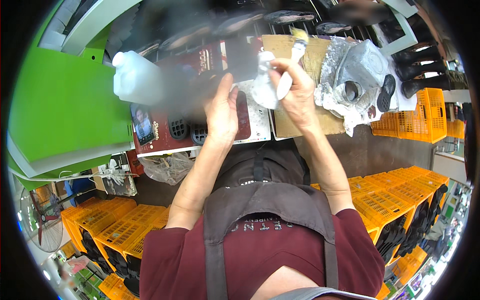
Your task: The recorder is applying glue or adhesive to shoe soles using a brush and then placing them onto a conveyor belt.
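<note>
My right hand (296, 95) is closed around a paintbrush (297, 52) with a white handle and pale yellow bristles, which point away from me. Its thumb and finger also meet a white, bottle-like thing (264, 87) whose kind I cannot make out. My left hand (221, 112) has its fingers stretched out, with nothing visible in it. Beside it lie black shoe soles (177, 127) on a dark red board (162, 139). A grey smear in the picture hides what lies just beyond the left fingers.
A white jug (135, 77) and a phone (143, 124) are on the left. Brown cardboard (315, 117) lies under my right hand. A crusted tub (362, 62) and a black sole (386, 93) are further right. Orange crates (380, 195) flank me; dark shoes line a rack behind the table.
</note>
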A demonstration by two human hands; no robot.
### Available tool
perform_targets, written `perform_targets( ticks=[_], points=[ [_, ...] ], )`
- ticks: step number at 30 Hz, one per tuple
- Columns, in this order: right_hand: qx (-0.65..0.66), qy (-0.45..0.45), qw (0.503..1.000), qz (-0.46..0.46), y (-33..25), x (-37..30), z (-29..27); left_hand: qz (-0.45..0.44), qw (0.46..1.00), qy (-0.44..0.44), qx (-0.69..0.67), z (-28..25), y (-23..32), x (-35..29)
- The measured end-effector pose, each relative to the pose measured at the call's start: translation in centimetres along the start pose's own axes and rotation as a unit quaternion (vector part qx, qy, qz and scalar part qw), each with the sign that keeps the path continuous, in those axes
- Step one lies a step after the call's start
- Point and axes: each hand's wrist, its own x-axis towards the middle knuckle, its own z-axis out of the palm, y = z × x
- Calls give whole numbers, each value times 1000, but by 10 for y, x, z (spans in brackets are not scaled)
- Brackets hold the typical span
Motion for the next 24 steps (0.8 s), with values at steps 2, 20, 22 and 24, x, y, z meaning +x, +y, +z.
perform_targets(
  ticks=[2,20,22,24],
  points=[
    [-6,29,999,-26,1,0,19,6,1000,-8,-16,7,-8,-6],
    [-4,166,986,13,54,-8,0,-11,995,-48,-86,10,10,4],
    [-21,160,987,-11,51,-9,-2,-10,995,-46,-83,11,10,4],
    [-41,156,986,-33,46,-8,-1,-13,996,-46,-79,12,9,3]
  ],
)
